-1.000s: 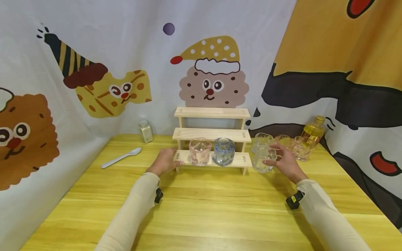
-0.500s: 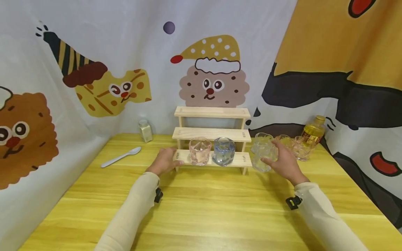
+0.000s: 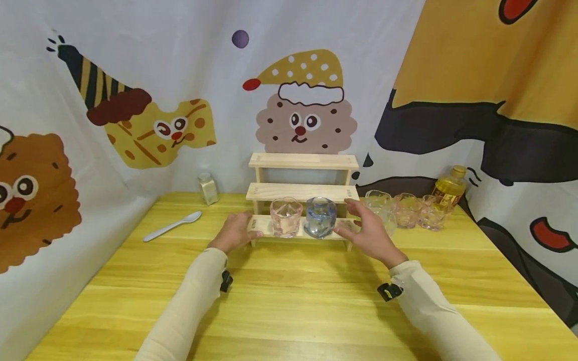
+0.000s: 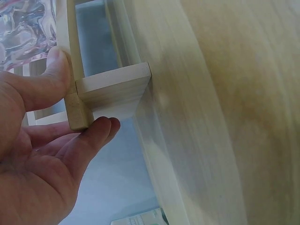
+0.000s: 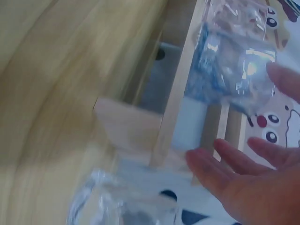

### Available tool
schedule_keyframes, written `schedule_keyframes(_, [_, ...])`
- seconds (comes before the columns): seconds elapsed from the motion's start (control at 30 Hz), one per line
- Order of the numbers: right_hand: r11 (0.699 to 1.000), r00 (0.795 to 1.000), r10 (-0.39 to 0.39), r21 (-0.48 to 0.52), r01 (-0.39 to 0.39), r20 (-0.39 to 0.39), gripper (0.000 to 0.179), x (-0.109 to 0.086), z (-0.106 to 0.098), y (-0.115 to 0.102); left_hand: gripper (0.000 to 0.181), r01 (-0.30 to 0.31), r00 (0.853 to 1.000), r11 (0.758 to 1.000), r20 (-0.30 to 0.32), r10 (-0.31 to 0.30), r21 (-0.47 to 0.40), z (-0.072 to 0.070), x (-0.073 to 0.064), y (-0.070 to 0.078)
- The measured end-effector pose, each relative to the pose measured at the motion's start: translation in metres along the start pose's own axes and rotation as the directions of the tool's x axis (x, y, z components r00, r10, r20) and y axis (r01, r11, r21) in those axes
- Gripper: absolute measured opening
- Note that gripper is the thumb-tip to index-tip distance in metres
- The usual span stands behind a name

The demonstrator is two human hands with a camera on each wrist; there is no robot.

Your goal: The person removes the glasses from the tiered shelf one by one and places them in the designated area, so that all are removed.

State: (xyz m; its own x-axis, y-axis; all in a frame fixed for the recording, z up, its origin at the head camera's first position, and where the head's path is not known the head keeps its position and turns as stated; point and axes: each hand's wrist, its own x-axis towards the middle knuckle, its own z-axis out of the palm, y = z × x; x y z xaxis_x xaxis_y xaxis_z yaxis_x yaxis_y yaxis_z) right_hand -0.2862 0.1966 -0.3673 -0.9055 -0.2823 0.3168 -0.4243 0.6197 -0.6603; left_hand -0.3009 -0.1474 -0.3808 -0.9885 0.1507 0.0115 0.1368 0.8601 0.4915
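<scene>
**Left hand [image 3: 232,233] gripping the wooden rack [image 3: 302,191], right hand [image 3: 372,233] reaching toward the blue glass [image 3: 320,218]**

One wooden rack with three shelves is standing at the centre of the frame, on the table [image 3: 289,306]. Two glasses are sitting upright on its lowest shelf: one pink glass [image 3: 286,217] on the left and the blue glass just beside it on the right. Four more are gathering the light at the right of the frame: two pink tumblers [image 3: 408,210] and what look like two clear tumblers [image 3: 378,199], overlapping and partly hidden. One oil bottle [image 3: 449,188] is standing behind them; one spoon [image 3: 171,227] and one small jar [image 3: 208,189] are occupying the left.

Both arms are stretching forward from the bottom edge. The left hand is clamping the left end of the lowest shelf, its thumb lying on top and its fingers curling beneath. The right hand is holding its thumb and fingers apart at the shelf's right end, the thumb pointing toward the blue glass; whether it is touching the glass is hard to tell.
</scene>
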Motion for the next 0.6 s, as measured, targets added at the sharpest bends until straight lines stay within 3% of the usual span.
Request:
schedule_keyframes(0.17, [0.994, 0.996, 0.045, 0.097, -0.053, 0.076, 0.091, 0.009, 0.015, -0.009, 0.070, -0.011, 1.000, 1.000, -0.004, 0.011, 0.002, 0.001, 0.001, -0.002])
schedule_keyframes(0.33, [0.986, 0.994, 0.088, 0.136, -0.095, 0.059, 0.094, 0.017, 0.028, -0.016, 0.068, -0.014, 1.000, 1.000, -0.002, 0.014, 0.000, 0.000, 0.002, -0.002])
schedule_keyframes(0.6, [0.984, 0.989, 0.149, 0.102, -0.148, -0.006, 0.091, 0.025, 0.043, -0.024, 0.068, -0.013, 1.000, 1.000, -0.003, 0.013, -0.012, 0.001, 0.003, -0.002])
